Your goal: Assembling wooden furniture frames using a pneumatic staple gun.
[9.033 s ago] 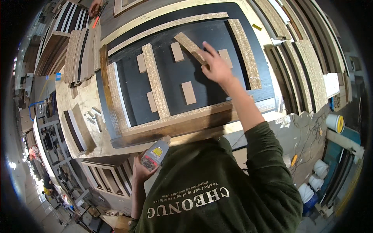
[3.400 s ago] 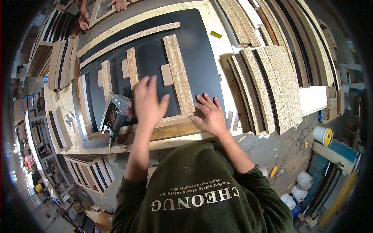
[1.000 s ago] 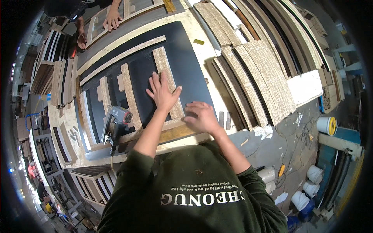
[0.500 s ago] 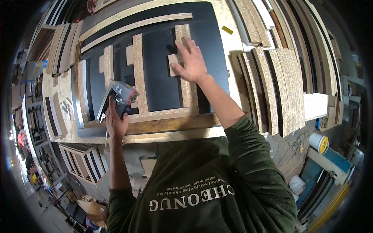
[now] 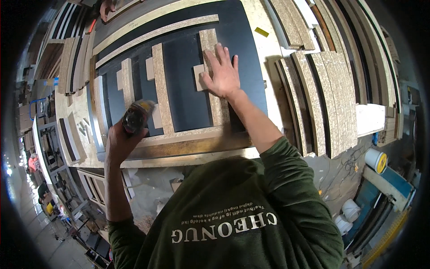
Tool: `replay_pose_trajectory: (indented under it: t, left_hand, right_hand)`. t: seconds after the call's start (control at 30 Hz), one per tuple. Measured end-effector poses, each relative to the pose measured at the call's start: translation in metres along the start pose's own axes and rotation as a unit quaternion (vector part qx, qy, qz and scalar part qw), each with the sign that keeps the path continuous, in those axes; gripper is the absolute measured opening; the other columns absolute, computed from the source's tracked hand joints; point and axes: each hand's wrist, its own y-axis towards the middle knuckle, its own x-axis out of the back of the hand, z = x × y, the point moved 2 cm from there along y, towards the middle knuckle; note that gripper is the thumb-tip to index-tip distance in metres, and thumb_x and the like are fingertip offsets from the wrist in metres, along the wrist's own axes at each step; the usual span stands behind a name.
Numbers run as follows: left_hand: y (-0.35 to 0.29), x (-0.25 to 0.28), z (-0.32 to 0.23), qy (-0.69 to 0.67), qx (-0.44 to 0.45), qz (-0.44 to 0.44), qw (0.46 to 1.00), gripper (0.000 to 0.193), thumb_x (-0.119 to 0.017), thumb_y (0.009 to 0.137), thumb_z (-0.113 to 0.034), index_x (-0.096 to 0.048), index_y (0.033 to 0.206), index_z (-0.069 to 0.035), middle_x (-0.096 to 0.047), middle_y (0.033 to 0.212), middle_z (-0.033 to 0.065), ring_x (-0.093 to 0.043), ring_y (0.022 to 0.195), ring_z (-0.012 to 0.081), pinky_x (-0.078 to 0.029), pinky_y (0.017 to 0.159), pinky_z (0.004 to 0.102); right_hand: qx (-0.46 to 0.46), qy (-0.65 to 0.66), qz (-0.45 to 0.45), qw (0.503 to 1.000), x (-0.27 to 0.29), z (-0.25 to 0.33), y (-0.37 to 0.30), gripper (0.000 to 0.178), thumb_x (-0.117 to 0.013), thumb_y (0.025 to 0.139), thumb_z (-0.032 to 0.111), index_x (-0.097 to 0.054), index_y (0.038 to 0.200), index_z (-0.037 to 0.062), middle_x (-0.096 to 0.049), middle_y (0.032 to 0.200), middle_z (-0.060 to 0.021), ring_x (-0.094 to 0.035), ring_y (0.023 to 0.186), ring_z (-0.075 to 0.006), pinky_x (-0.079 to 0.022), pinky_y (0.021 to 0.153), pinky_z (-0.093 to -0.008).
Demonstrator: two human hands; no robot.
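Observation:
A dark flat panel lies on the bench with chipboard strips set across it in a frame layout. My left hand is closed round a staple gun, seen nearly end-on and blurred, over the panel's near left part. Its nose is hidden, so contact with the wood cannot be made out. My right hand rests with fingers apart on the right chipboard strip, thumb over a small pale block beside it. A middle strip and a left strip also have small blocks alongside.
Stacked chipboard strips stand on the bench's right side, with another stack at the left. A yellow piece lies near the panel's right edge. Another person's hand shows at the far left. White buckets stand at lower right.
My left hand has shifted left and turned the staple gun, so its long side no longer shows. My right hand stays on the same strip and block.

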Motion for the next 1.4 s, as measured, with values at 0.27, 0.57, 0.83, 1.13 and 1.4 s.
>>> replay_pose_trajectory:
  t: [0.27, 0.57, 0.83, 1.13, 1.4]
  left_hand:
    - [0.004, -0.044, -0.073, 0.051, -0.173, 0.164, 0.97, 0.027, -0.073, 0.064, -0.009, -0.064, 0.088, -0.001, -0.065, 0.074, 0.0163, -0.064, 0.065, 0.0322, -0.051, 0.063, 0.0367]
    - [0.015, -0.078, -0.089, 0.053, -0.171, 0.228, 0.957, 0.03, -0.072, 0.064, -0.009, -0.065, 0.093, -0.005, -0.066, 0.079, 0.0167, -0.063, 0.076, 0.0373, -0.051, 0.067, 0.0385]
    - [0.015, -0.092, -0.083, 0.073, -0.131, 0.218, 0.964, 0.029, -0.078, 0.064, -0.015, -0.066, 0.089, -0.006, -0.066, 0.076, 0.0156, -0.065, 0.076, 0.0353, -0.051, 0.067, 0.0389]
    - [0.013, -0.097, -0.077, 0.081, -0.137, 0.201, 0.967, 0.03, -0.078, 0.065, -0.017, -0.066, 0.091, -0.007, -0.067, 0.077, 0.0157, -0.065, 0.075, 0.0358, -0.052, 0.068, 0.0396]
    - [0.009, -0.098, -0.079, 0.179, -0.144, 0.211, 0.95, 0.036, -0.079, 0.066, -0.016, -0.066, 0.097, -0.003, -0.069, 0.08, 0.0142, -0.07, 0.076, 0.027, -0.054, 0.07, 0.0357]
  right_hand:
    - [-0.028, 0.002, -0.002, 1.0, -0.005, -0.001, -0.001, 0.065, -0.054, 0.085, 0.036, -0.036, 0.143, 0.0142, -0.018, 0.153, -0.0214, -0.02, 0.142, -0.0335, -0.01, 0.115, -0.0556]
    - [-0.039, 0.022, 0.001, 0.999, -0.003, 0.002, -0.003, 0.062, -0.052, 0.086, 0.034, -0.037, 0.143, 0.0128, -0.019, 0.153, -0.0207, -0.022, 0.142, -0.0326, -0.012, 0.114, -0.0554]
    - [-0.043, 0.031, 0.012, 0.999, -0.003, 0.0, -0.001, 0.063, -0.049, 0.085, 0.034, -0.036, 0.143, 0.0126, -0.016, 0.154, -0.0205, -0.019, 0.143, -0.0307, -0.01, 0.116, -0.0525]
    - [-0.044, 0.019, 0.009, 0.999, -0.006, -0.001, -0.001, 0.063, -0.048, 0.086, 0.035, -0.035, 0.144, 0.0134, -0.017, 0.154, -0.0199, -0.019, 0.143, -0.0296, -0.01, 0.116, -0.053]
    - [-0.038, 0.041, -0.019, 0.998, -0.005, -0.001, -0.003, 0.063, -0.053, 0.084, 0.032, -0.037, 0.142, 0.0126, -0.02, 0.153, -0.0208, -0.023, 0.142, -0.0316, -0.012, 0.115, -0.0544]
